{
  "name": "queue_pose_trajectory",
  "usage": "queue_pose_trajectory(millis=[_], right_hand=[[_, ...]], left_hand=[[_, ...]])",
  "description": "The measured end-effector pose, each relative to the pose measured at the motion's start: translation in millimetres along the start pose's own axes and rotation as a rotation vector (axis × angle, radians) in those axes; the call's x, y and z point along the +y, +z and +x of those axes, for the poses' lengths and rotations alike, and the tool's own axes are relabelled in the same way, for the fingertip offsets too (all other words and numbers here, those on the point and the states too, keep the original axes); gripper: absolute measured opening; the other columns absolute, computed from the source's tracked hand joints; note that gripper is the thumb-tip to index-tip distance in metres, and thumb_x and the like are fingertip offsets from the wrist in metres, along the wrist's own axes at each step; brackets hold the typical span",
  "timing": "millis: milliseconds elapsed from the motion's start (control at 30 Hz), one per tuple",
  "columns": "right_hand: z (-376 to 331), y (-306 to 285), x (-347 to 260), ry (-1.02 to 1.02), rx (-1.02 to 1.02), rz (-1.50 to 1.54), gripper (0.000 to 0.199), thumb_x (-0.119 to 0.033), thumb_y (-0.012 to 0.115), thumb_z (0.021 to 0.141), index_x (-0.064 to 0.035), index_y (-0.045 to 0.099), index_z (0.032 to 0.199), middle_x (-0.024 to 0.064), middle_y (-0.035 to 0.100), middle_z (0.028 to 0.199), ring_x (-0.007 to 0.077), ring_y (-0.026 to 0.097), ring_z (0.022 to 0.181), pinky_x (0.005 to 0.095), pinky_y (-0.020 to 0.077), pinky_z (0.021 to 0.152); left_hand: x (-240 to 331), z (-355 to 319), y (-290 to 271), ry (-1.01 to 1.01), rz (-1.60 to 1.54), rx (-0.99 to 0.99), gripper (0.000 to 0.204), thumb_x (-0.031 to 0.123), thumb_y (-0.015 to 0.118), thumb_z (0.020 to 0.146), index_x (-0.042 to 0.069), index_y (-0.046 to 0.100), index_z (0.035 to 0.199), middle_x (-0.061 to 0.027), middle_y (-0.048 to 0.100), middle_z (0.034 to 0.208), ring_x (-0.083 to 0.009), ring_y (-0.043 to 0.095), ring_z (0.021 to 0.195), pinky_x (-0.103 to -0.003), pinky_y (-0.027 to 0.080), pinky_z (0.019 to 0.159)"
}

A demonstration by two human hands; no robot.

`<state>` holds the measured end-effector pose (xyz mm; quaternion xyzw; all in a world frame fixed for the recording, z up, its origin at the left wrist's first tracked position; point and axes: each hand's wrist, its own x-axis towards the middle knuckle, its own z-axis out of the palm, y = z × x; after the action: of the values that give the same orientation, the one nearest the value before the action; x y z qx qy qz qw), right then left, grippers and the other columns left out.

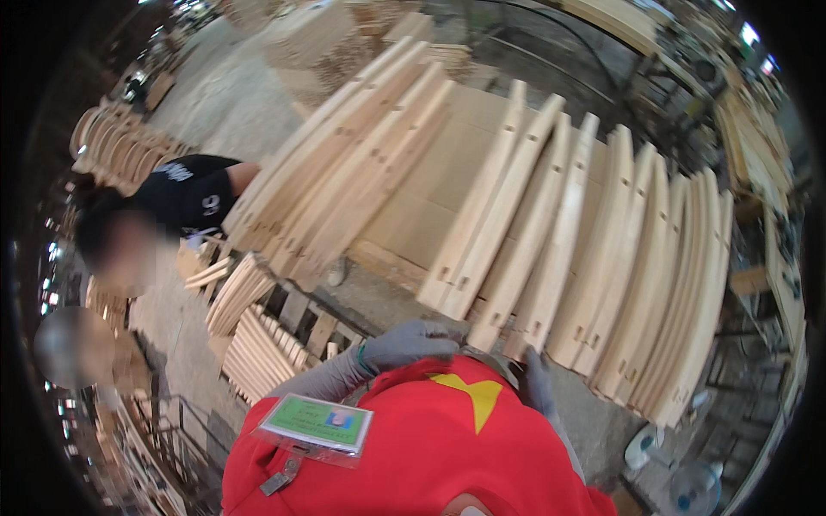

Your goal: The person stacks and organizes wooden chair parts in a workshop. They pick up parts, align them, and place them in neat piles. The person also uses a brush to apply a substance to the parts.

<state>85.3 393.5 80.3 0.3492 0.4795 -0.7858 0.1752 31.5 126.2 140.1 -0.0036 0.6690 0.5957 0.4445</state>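
Red shirt (430, 456) nearest, gloved left hand (415, 342) and right hand (539, 378) apart, can't tell if gripping, by near ends of slotted wooden rails (559, 232) spread centre-to-right, cardboard (430, 198) underneath probably protecting faces.

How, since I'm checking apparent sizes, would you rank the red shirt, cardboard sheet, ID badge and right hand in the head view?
1. Red shirt
2. Cardboard sheet, its visible part
3. ID badge
4. Right hand, gloved
Shirt and badge look near the camera, enlarging them.

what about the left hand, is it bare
No, the left hand is covered by a grey glove.
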Motion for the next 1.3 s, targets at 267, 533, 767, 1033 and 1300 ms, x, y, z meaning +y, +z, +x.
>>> queue_pose_trajectory(millis=[267,533,767,1033,1300], right_hand=[[-8,-57,66,-0.125,0.034,-0.087,0.05,-0.035,0.053,0.093,-0.0008,0.044,0.129,0.0092,0.052,0.112,0.019,0.05,0.107,0.0343,0.0433,0.092],[-34,-45,70,-0.236,0.127,-0.113,0.054,-0.035,0.052,0.094,0.0025,0.042,0.131,0.0117,0.049,0.12,0.0205,0.05,0.11,0.0335,0.0437,0.093],[-76,-22,84,-0.328,0.345,-0.21,0.057,-0.033,0.053,0.093,0.0073,0.042,0.132,0.0183,0.046,0.132,0.0244,0.049,0.117,0.0338,0.0427,0.095],[-78,-28,110,-0.538,0.34,-0.348,0.054,-0.03,0.053,0.093,0.008,0.044,0.13,0.0229,0.046,0.133,0.0262,0.049,0.118,0.0336,0.042,0.097],[-65,-19,94,-0.409,0.315,-0.072,0.058,-0.032,0.055,0.091,0.0058,0.041,0.133,0.0133,0.048,0.127,0.0208,0.049,0.115,0.031,0.0436,0.091]], left_hand=[[55,-67,-215,0.285,1.356,1.15,0.065,0.041,0.065,0.077,0.004,0.049,0.128,-0.0195,0.049,0.13,-0.0355,0.048,0.117,-0.044,0.035,0.101],[120,-47,-314,-0.179,1.333,1.077,0.104,0.053,0.069,0.065,0.002,0.025,0.144,-0.0258,0.034,0.141,-0.0395,0.037,0.128,-0.044,0.028,0.106],[96,-11,-306,-0.013,1.741,1.118,0.057,0.036,0.067,0.069,0.004,0.052,0.113,-0.0142,0.061,0.102,-0.0307,0.06,0.096,-0.041,0.047,0.08],[117,13,-291,-0.18,1.642,1.177,0.053,0.036,0.067,0.067,0.003,0.054,0.106,-0.0182,0.062,0.1,-0.0321,0.063,0.091,-0.04,0.05,0.077],[104,11,-304,0.225,1.189,0.849,0.042,0.038,0.072,0.066,-0.001,0.069,0.083,-0.0175,0.067,0.077,-0.0323,0.064,0.071,-0.04,0.051,0.067]])
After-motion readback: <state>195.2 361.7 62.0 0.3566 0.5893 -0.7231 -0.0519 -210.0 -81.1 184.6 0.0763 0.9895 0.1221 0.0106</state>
